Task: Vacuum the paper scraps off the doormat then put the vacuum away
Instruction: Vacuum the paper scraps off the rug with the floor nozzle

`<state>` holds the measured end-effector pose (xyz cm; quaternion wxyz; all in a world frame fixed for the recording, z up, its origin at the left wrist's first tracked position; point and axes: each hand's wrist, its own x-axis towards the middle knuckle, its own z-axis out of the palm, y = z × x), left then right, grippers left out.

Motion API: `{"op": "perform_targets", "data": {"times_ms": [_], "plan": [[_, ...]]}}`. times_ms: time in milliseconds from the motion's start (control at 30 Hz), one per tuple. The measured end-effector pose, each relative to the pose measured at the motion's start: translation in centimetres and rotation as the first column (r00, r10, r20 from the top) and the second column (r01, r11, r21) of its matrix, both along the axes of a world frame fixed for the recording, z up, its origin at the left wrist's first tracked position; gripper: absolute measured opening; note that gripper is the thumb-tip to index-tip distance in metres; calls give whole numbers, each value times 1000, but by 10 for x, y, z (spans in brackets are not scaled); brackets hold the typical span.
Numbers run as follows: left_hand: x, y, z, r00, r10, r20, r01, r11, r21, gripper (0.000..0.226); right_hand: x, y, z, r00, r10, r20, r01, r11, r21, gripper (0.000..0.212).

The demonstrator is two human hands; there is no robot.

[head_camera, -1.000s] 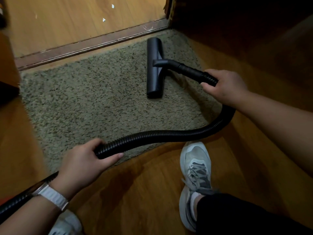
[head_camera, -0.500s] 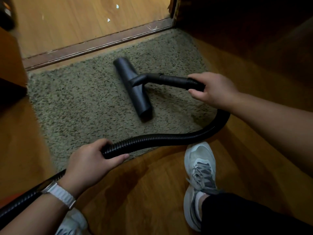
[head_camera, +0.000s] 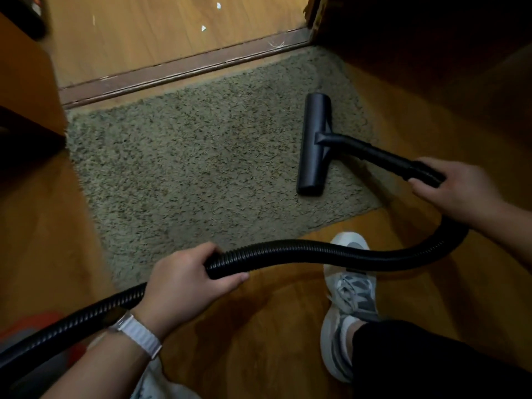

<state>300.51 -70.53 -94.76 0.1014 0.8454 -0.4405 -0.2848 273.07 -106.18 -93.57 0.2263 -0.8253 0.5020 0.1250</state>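
R hand (head_camera: 454,188) clamped round rear end of black rigid plastic wand (head_camera: 371,151), fingers curled over it. Ahead-left of that grip, black T-shaped floor nozzle (head_camera: 313,145) flat on shaggy grey-green doormat (head_camera: 187,168), near its right edge. L hand (head_camera: 184,280) closed round black ribbed flexible hose (head_camera: 316,251); white woven watch strap (head_camera: 138,335) at wrist. Btwn the two grips, hose curving across toe of grey-white sneaker (head_camera: 349,286). Well beyond nozzle, past brown threshold strip (head_camera: 172,73), two small white paper scraps (head_camera: 203,28) on light wood floor.
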Motion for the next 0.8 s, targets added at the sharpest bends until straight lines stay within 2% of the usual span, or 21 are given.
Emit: {"op": "perform_targets", "data": {"times_ms": [133, 233, 333, 400, 467, 567, 667, 733, 800], "plan": [[-4, 7, 6, 998, -56, 39, 57, 998, -25, 65, 2, 32, -3, 988, 149, 40, -148, 988, -34, 42], [2, 8, 10, 998, -40, 55, 43, 998, -44, 73, 26, 54, -5, 946, 321, 38, -318, 945, -81, 50], [9, 12, 14, 997, -53, 65, 56, 997, -59, 91, 54, 75, -5, 825, 564, 27, -556, 820, -132, 55], [11, 19, 16, 994, -63, 86, 69, 995, -74, 90, 63, 80, -4, 770, 637, 42, -625, 765, -154, 53], [12, 26, 19, 990, -75, 116, 85, 993, -85, 85, 62, 75, -3, 823, 562, 85, -548, 824, -143, 50], [13, 32, 21, 990, -56, 128, 68, 993, -92, 81, 46, 60, -4, 953, 278, 121, -265, 958, -112, 44], [18, 32, 23, 991, -11, 130, 23, 996, -90, 85, 35, 46, -7, 988, 1, 154, 12, 997, -79, 37], [22, 30, 25, 992, 2, 129, 7, 997, -73, 83, 36, 40, -14, 987, -53, 155, 63, 996, -65, 32], [25, 30, 27, 993, 10, 118, -4, 999, -54, 77, 49, 39, -20, 984, -31, 173, 41, 998, -55, 30]]}}
